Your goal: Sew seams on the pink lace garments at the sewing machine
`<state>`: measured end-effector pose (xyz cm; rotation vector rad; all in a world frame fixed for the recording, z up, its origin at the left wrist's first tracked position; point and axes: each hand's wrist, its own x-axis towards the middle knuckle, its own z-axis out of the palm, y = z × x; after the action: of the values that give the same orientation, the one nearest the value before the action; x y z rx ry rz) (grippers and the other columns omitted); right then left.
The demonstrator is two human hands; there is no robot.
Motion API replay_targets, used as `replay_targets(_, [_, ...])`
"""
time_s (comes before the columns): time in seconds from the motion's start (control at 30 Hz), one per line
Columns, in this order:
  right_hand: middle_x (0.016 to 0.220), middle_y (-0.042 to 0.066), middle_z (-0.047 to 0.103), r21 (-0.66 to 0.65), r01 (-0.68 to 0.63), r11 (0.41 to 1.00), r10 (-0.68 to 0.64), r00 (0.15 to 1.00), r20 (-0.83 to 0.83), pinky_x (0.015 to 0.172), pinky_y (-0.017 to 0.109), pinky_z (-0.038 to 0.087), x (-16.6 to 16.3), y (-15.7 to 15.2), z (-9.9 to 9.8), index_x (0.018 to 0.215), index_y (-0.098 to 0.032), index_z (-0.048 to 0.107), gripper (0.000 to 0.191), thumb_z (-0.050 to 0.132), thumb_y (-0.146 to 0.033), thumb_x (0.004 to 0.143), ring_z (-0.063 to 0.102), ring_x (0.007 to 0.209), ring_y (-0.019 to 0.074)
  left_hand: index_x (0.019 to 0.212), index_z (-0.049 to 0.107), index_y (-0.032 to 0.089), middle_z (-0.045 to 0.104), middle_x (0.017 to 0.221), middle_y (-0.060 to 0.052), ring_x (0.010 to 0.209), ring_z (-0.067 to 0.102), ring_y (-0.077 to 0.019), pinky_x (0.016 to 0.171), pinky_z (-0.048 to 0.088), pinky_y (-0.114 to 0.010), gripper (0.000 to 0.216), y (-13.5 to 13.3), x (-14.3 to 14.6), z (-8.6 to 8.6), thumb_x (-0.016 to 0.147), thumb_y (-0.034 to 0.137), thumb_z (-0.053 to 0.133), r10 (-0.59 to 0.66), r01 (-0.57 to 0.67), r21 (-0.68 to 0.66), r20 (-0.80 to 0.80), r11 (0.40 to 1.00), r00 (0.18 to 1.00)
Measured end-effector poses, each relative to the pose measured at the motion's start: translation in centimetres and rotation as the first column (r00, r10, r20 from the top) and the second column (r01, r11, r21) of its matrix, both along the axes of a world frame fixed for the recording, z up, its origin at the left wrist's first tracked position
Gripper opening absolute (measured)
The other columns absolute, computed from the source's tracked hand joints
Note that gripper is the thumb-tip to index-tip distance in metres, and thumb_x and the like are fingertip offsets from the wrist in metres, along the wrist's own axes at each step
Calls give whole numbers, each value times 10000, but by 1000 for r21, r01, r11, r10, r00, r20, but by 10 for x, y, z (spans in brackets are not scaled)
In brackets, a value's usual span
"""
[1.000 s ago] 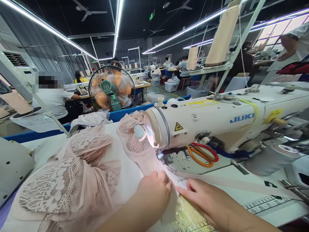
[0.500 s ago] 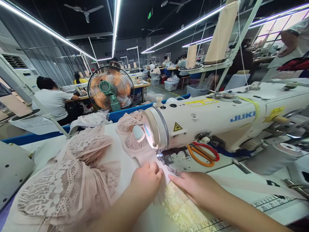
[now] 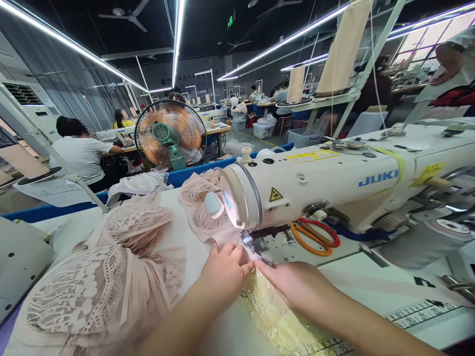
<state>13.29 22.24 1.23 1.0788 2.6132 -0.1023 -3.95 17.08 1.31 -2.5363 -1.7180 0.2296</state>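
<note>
Left hand (image 3: 226,273) bent over pale fabric (image 3: 222,236) edge, right hand (image 3: 297,283) just beside, any pinch unclear, sewing machine (image 3: 315,183) at one o'clock, tabletop (image 3: 197,254) strip at nine.

A pale pink bra (image 3: 208,225) with lace cups lies spread on the desk (image 3: 356,269), its plain edge reaching the sewing machine's lit presser foot (image 3: 248,240).

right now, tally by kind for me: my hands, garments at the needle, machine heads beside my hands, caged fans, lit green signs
Hands, left hand and right hand: 2
Garment at the needle: 1
Machine head: 1
Caged fan: 1
Lit green sign: 1
Total: 6
</note>
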Motion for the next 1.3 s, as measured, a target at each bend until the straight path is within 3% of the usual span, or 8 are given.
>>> replay_targets(0.4, [726, 100, 720, -23, 18, 1000, -17, 998, 53, 428, 282, 291, -7, -4, 1, 1459, -201, 284, 990, 593, 23, 545, 664, 620, 307, 1251, 509, 239, 569, 1204, -95, 1077, 476, -270, 911, 370, -534, 327, 4, -5, 3, 941, 233, 405, 33, -34, -33, -17, 999, 999])
replay_targets(0.63, [829, 118, 707, 4, 44, 999, -43, 995, -89, 472, 293, 247, 1, -6, -19, 1434, -184, 347, 759, 526, -61, 708, 654, 688, 280, 1278, 497, 256, 579, 1207, -97, 1113, 463, -277, 977, 275, -660, 336, 9, -10, 1, 958, 278, 396, 91, -91, -1, -5, 996, 996])
replay_targets(0.87, [945, 93, 689, 16, 71, 997, -63, 959, -277, 589, 291, 355, 13, -17, -31, 1368, -205, 463, 540, 410, -117, 838, 629, 804, 251, 1270, 524, 274, 505, 1335, -123, 1252, 398, -317, 1008, 239, -682, 370, 13, -18, -6, 908, 216, 475, 155, -148, 118, -47, 982, 987])
replay_targets(0.97, [948, 88, 682, -7, 70, 998, -69, 941, -330, 622, 298, 374, 15, -17, -30, 1357, -203, 474, 525, 385, -108, 849, 627, 833, 256, 1237, 555, 252, 459, 1379, -141, 1297, 358, -329, 1029, 243, -651, 391, 13, -21, -7, 882, 125, 455, 273, -260, 221, -31, 940, 962])
replay_targets(1.07, [956, 93, 679, -34, 64, 997, -72, 927, -367, 626, 308, 373, 17, -14, -31, 1346, -195, 485, 521, 394, -94, 843, 631, 842, 271, 1290, 500, 190, 412, 1395, -191, 1295, 361, -349, 1019, 322, -573, 454, 13, -25, -6, 844, 103, 486, 488, -472, 288, 18, 833, 873])
replay_targets(1.17, [962, 93, 685, -66, 31, 997, -54, 918, -393, 630, 303, 368, 18, -11, -32, 1329, -186, 501, 513, 418, -82, 833, 636, 843, 265, 1321, 443, 104, 505, 1247, -230, 1123, 530, -340, 891, 453, -463, 457, 19, -32, -2, 873, 190, 480, 645, -647, 162, 69, 745, 761])
replay_targets(1.23, [958, 94, 690, -76, 2, 997, -35, 904, -426, 626, 298, 364, 20, -9, -30, 1308, -172, 519, 491, 422, -80, 835, 637, 833, 255, 1290, 468, 86, 558, 1141, -217, 1016, 587, -322, 832, 476, -447, 412, 29, -40, 1, 901, 213, 431, 667, -671, 72, 80, 738, 741])
replay_targets(1.3, [925, 88, 694, -83, -16, 996, -24, 891, -454, 608, 296, 354, 22, -7, -29, 1271, -166, 546, 461, 428, -83, 834, 636, 802, 246, 1246, 511, 97, 557, 1156, -214, 1035, 577, -320, 854, 467, -457, 367, 45, -46, 7, 913, 216, 411, 643, -648, 41, 96, 760, 760])
